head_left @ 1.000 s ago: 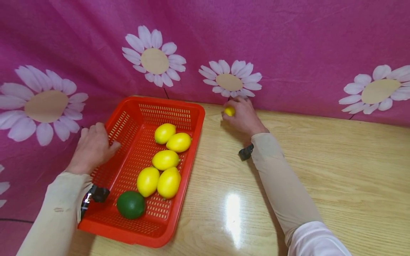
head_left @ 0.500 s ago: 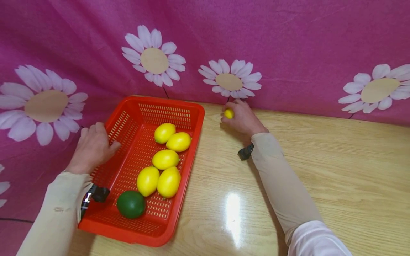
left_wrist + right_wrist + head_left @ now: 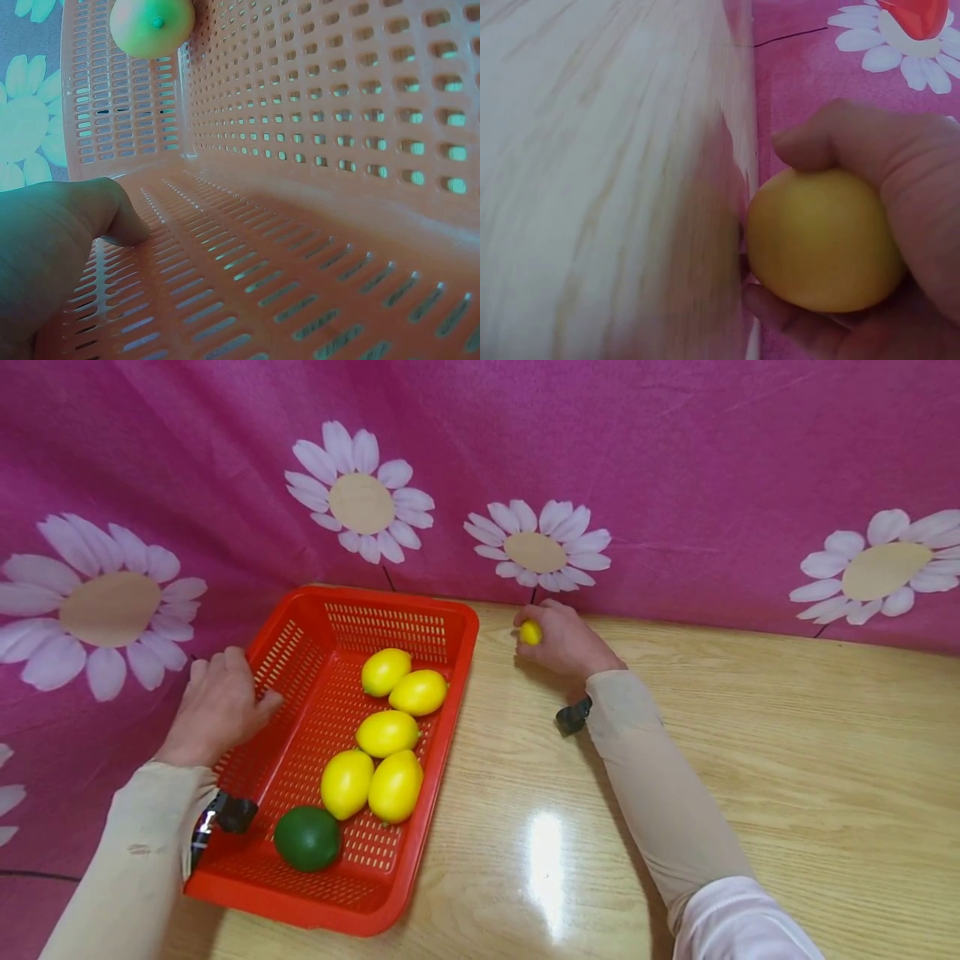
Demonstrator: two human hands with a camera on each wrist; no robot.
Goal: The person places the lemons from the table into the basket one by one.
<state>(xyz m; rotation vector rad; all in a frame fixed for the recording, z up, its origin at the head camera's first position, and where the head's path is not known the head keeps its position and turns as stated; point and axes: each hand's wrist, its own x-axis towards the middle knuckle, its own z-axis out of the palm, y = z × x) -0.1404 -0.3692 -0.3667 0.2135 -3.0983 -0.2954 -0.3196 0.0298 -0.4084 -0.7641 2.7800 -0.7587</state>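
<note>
Right now the right hand (image 3: 564, 639) is curled around a small yellow lemon (image 3: 530, 632), fingers and thumb wrapped about it so that only its left face shows in the head view; the right wrist view shows the same lemon (image 3: 821, 240) cupped between fingertips above and thumb below. This hand sits near the far edge of the wooden desk (image 3: 750, 752), just in front of the pink flowered cloth (image 3: 675, 460) that hangs behind it, and a little to the right of the red basket (image 3: 450, 693). The left hand (image 3: 213, 706) rests on the basket's left rim, fingers loosely bent over the wall and the thumb (image 3: 112, 217) pressing against the perforated inside of it, holding nothing else. The basket stands at the desk's left edge, running from the near-left part toward the far edge. Inside it lie five more lemons: two (image 3: 386, 672) touching at the far end, one (image 3: 387, 733) in the middle, and two (image 3: 395, 787) side by side nearer the front. A green lime (image 3: 306, 838) lies in the basket's near-left corner, just beside them.
</note>
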